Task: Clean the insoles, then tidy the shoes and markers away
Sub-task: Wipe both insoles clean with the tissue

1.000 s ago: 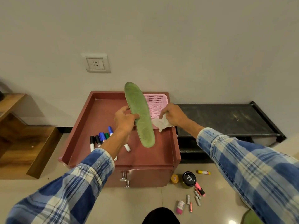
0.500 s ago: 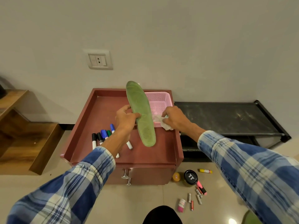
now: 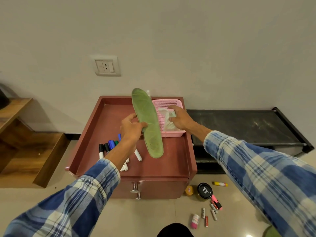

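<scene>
Cleaning looks to be in progress and the tidying not yet begun at a red cabinet, whose tray-like surface (image 3: 162, 165) lies beneath both of a person's hands. A black shoe rack (image 3: 239, 124) stands beyond the right forearm, and no shoes are in view. The green insole (image 3: 147, 124) is held tilted above the surface. The left hand (image 3: 131, 125) grips it at mid-length, thumb across its face and fingers behind. Just past the insole, the right hand (image 3: 181, 119) reaches into a pink basket (image 3: 171, 102) over a crumpled white cloth (image 3: 168, 124); whether it grasps the cloth or has let go cannot be told. Markers (image 3: 111, 145) lie loose under the left wrist, apparently still to be put away.
</scene>
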